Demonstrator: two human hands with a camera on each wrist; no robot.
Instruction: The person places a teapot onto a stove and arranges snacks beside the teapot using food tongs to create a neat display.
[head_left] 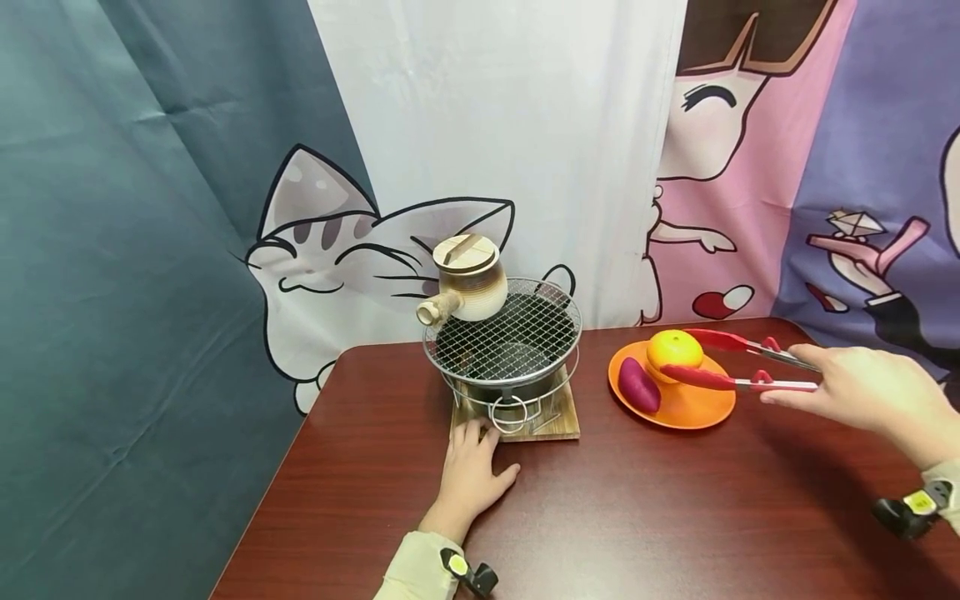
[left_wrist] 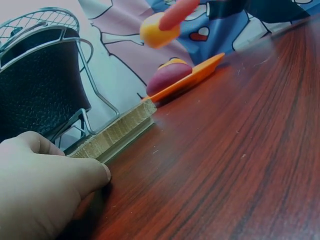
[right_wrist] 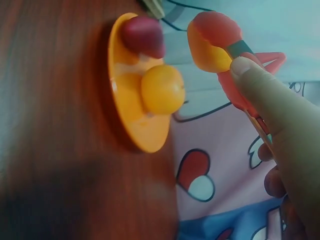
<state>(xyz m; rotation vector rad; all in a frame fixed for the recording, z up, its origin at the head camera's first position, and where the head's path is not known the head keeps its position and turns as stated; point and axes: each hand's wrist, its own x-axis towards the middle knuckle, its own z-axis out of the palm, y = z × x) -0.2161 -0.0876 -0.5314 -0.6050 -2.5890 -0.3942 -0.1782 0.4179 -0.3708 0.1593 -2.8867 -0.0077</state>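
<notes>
My right hand (head_left: 873, 396) holds red-tipped tongs (head_left: 705, 379), which grip an orange (head_left: 675, 348) above the orange plate (head_left: 697, 411). In the right wrist view a second orange (right_wrist: 163, 90) lies on the plate; from the head it is hidden behind the lifted one. A purple sweet potato (head_left: 639, 386) lies at the plate's left side. My left hand (head_left: 471, 479) rests at the front left edge of the wooden board (head_left: 558, 427) under a black stove, its thumb spread away from the fingers. In the left wrist view the thumb lies beside the board's edge.
A round wire grill (head_left: 525, 333) tops the stove (left_wrist: 42, 82). On its left back part stands a lidded clay pot (head_left: 483, 292), handle pointing front left. The red-brown table (head_left: 600, 517) ends at a printed curtain (head_left: 562, 125) behind.
</notes>
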